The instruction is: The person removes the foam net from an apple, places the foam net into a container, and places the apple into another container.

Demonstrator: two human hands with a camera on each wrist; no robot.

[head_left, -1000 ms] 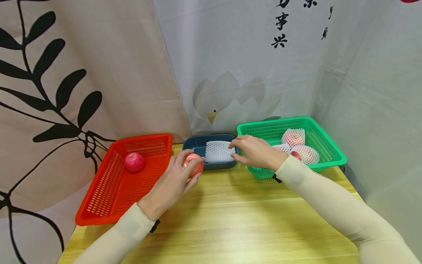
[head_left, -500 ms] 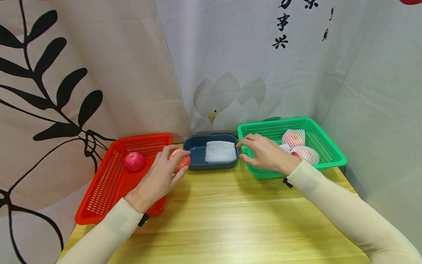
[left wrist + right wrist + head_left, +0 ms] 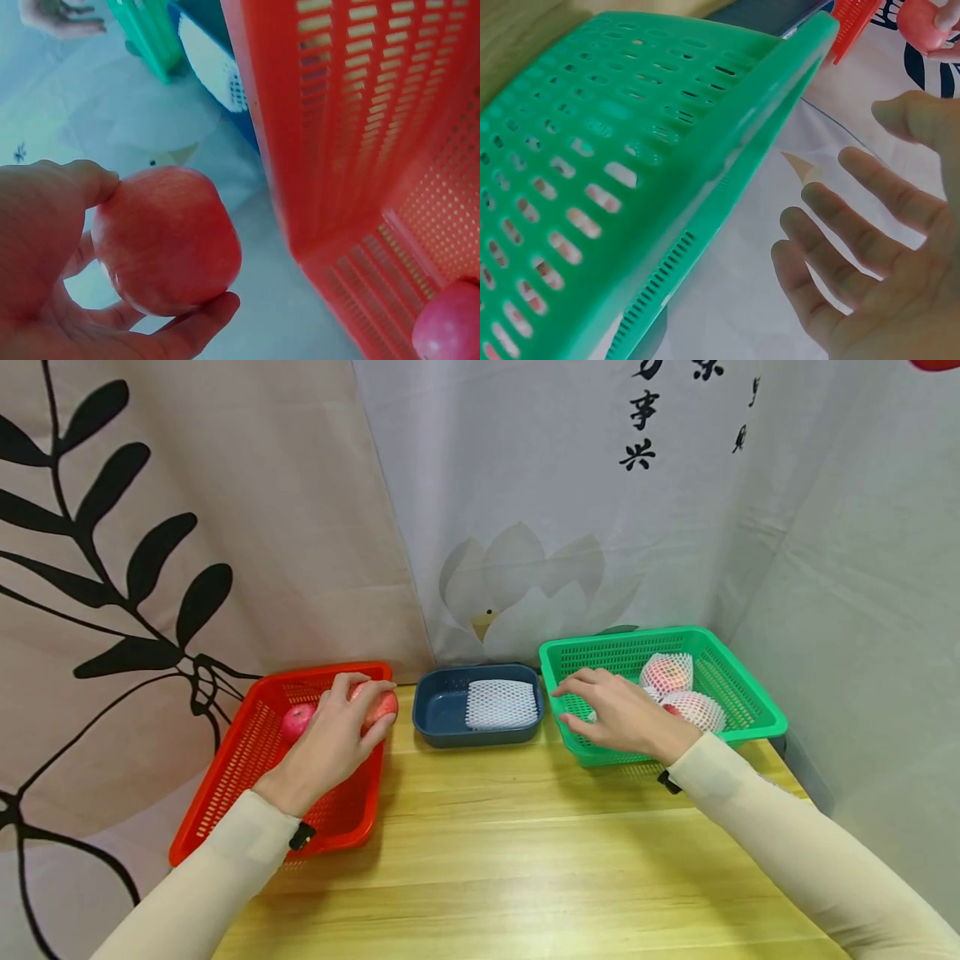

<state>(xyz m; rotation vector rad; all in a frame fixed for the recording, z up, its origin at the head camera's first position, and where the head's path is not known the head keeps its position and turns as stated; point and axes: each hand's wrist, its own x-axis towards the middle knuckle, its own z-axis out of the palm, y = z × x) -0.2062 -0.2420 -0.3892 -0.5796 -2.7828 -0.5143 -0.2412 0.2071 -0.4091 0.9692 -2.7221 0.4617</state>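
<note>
My left hand point(image 3: 326, 739) grips a red apple point(image 3: 169, 244) between thumb and fingers, over the right side of the red basket point(image 3: 195, 827). Inside that basket lies another apple, pinkish red point(image 3: 450, 326), partly behind the hand in the head view. My right hand point(image 3: 626, 714) hovers at the near left part of the green basket point(image 3: 750, 702), its fingers spread and holding nothing. Several fruits in white foam nets point(image 3: 667, 674) rest in the green basket, some hidden behind the right hand.
Between the two baskets stands a dark blue tray point(image 3: 442, 727) with a white foam net point(image 3: 501, 704) lying flat in its right part. All three containers sit at the back of a wooden table point(image 3: 480, 860), against a hanging printed cloth point(image 3: 300, 527).
My left hand has carried the apple leftward from the blue tray's front to over the red basket. My right hand has drawn back slightly to the right, away from the tray.
</note>
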